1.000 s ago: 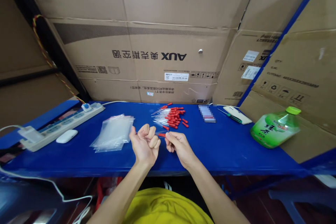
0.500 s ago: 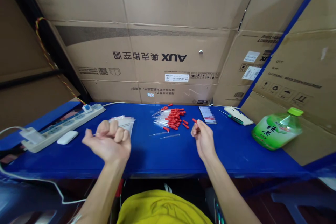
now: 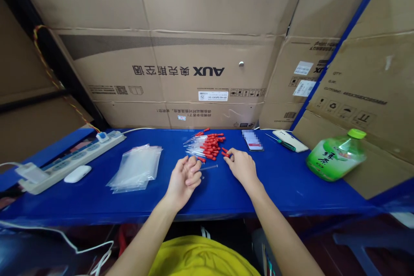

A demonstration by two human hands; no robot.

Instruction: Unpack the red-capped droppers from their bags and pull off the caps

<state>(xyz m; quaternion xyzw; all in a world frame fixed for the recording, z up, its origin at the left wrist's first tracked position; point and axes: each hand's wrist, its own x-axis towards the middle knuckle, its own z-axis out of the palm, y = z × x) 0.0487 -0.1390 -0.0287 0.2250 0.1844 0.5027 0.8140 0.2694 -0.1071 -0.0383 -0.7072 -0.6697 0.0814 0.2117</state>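
My left hand (image 3: 185, 180) is palm up over the table, its fingers curled closed. A thin clear tube seems to be in them, a small end showing below the fingertips; most of it is hidden. Beside those fingers lies another clear tube (image 3: 210, 167) on the tabletop. My right hand (image 3: 242, 165) is palm down, with thumb and forefinger pinched at the loose red rubber bulbs (image 3: 224, 152). A bit of red shows between its fingers. Just beyond both hands lies a pile of clear droppers with red bulbs (image 3: 207, 144).
Clear plastic bags (image 3: 136, 170) lie stacked on the blue table (image 3: 278, 189) at left, near a white earbud case (image 3: 77, 174) and a power strip (image 3: 74, 155). A phone (image 3: 252, 140), a screwdriver (image 3: 286, 144), a pale flat device (image 3: 294, 140) and a green-labelled bottle (image 3: 336, 157) are at right.
My left hand has moved right, off the bags to beside the droppers. My right hand has moved left and turned palm down, down to the loose red bulbs.
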